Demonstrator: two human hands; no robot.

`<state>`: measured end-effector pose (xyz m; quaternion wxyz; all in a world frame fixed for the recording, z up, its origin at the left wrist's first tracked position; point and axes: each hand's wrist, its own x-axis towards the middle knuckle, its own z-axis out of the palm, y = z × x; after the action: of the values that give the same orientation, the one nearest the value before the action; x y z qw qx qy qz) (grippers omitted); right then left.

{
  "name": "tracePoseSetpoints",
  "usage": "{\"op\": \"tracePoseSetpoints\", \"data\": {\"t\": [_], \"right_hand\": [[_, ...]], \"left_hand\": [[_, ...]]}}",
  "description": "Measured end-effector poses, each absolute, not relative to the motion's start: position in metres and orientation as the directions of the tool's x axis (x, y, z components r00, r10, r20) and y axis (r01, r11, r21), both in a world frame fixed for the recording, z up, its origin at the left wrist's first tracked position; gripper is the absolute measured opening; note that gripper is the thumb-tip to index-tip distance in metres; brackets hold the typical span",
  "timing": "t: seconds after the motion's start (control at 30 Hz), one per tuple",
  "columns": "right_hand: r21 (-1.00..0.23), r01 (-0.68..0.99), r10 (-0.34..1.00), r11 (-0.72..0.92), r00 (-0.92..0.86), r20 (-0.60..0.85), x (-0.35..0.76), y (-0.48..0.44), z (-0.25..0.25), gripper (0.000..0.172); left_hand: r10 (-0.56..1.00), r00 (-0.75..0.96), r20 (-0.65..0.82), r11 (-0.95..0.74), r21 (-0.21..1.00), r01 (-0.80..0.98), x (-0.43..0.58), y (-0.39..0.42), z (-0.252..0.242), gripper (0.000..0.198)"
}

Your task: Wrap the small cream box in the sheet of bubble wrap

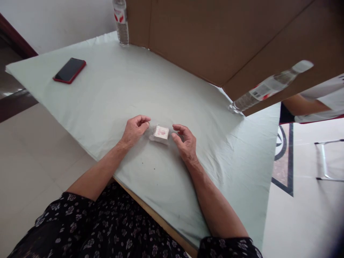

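A small whitish box with red print [161, 133] rests on the pale green tablecloth, loosely wrapped in clear plastic film that stands out at its left side. My left hand [135, 130] is just left of the box, fingers curled, with a narrow gap between thumb and index finger. On the other side, my right hand [186, 142] has its thumb and fingers apart, facing the box across a small gap. I see nothing held in either hand. Both forearms lie over the near part of the table.
A dark-screened phone with a red case [70, 70] lies at the far left. Brown cardboard panels [188, 39] stand along the back, with one clear bottle [122, 23] at their left and another bottle [266, 89] at right. A person's arm [306, 105] shows beyond.
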<state>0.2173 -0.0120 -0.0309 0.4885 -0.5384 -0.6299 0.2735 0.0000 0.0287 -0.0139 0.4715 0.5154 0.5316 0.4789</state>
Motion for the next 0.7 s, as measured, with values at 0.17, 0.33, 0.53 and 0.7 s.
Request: {"op": "tracePoseSetpoints", "data": {"t": [0.17, 0.33, 0.53, 0.7], "right_hand": [[-0.891, 0.384, 0.953, 0.244, 0.074, 0.293, 0.2181, -0.0111, -0.0337, 0.029], [-0.891, 0.387, 0.955, 0.236, 0.076, 0.286, 0.2188, -0.0104, -0.0348, 0.029], [-0.883, 0.4, 0.951, 0.244, 0.081, 0.299, 0.2188, -0.0097, -0.0361, 0.027], [-0.88, 0.397, 0.944, 0.259, 0.088, 0.318, 0.2178, -0.0098, -0.0356, 0.02]], "left_hand": [[1.0, -0.022, 0.008, -0.006, 0.994, 0.112, -0.0009, 0.0266, -0.0117, 0.018], [1.0, 0.003, 0.001, -0.002, 0.991, 0.133, 0.0003, 0.0249, -0.0084, 0.014], [0.997, 0.055, 0.054, -0.062, 0.985, 0.16, 0.0011, 0.0228, -0.0053, 0.014], [0.996, 0.051, 0.072, -0.081, 0.975, 0.205, 0.0002, 0.0232, -0.0052, 0.021]]}}
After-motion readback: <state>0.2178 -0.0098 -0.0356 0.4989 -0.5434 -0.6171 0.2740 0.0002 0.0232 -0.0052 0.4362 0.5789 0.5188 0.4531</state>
